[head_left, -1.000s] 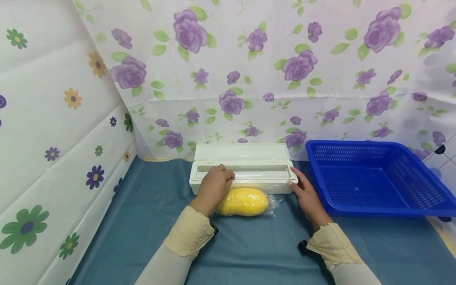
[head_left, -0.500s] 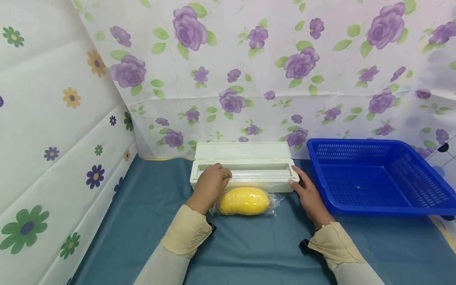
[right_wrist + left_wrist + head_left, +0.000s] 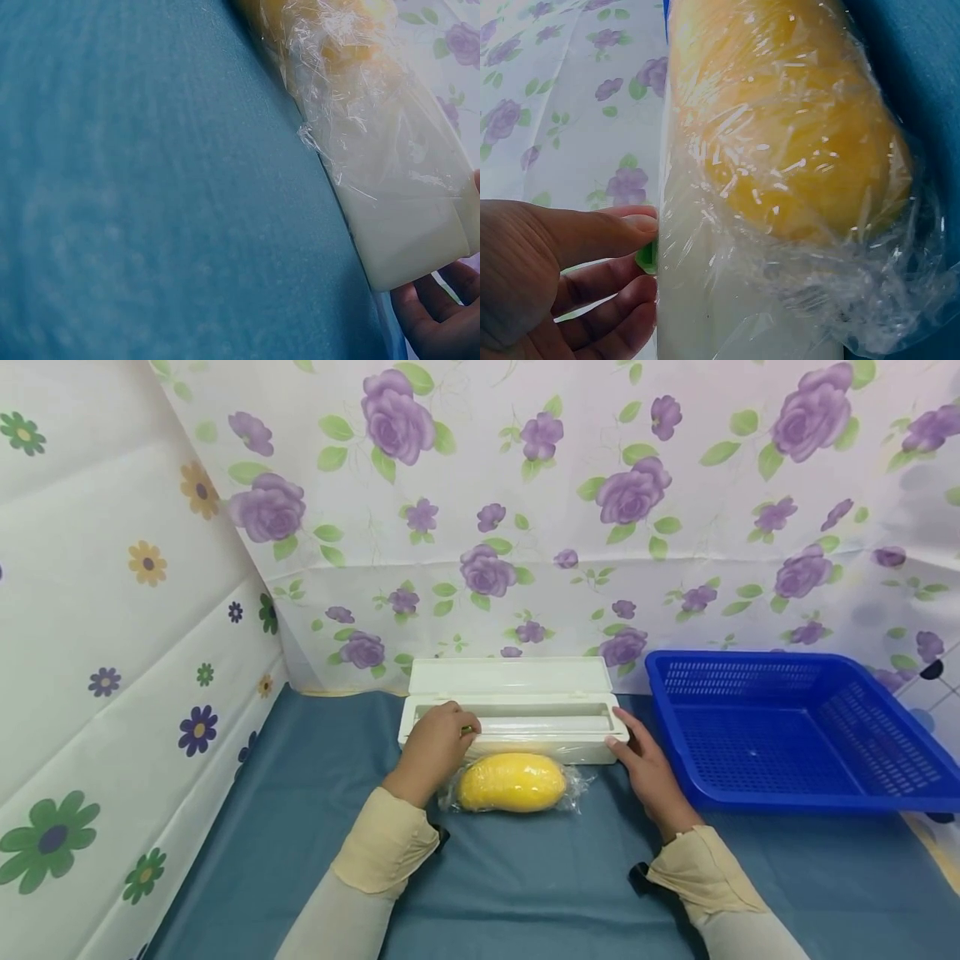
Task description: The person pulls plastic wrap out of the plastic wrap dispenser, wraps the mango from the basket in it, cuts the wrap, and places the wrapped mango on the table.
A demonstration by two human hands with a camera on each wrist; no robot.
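A white cling film dispenser (image 3: 551, 750) lies with its lid (image 3: 510, 677) tipped back and a film roll (image 3: 543, 724) inside. My left hand (image 3: 435, 743) pinches a small green slide cutter (image 3: 646, 259) at the dispenser's front edge, left of its middle. At the right end, my right hand (image 3: 648, 772) holds the dispenser, thumb at the front corner and fingers around the end. Directly in front lies a yellow oblong thing (image 3: 512, 782) wrapped in clear film (image 3: 360, 127); film stretches from it up over the dispenser's front. Crumpled film (image 3: 855, 300) bunches at its ends.
To the right stands a blue plastic basket (image 3: 802, 802) with slotted sides. Blue-green cloth (image 3: 525, 893) covers the table. A flowered sheet (image 3: 450, 527) hangs right behind the dispenser, and another sheet (image 3: 112, 610) borders the left side.
My left hand has slid a little to the left along the dispenser's front edge with the green slide cutter. My right hand keeps its hold on the right end.
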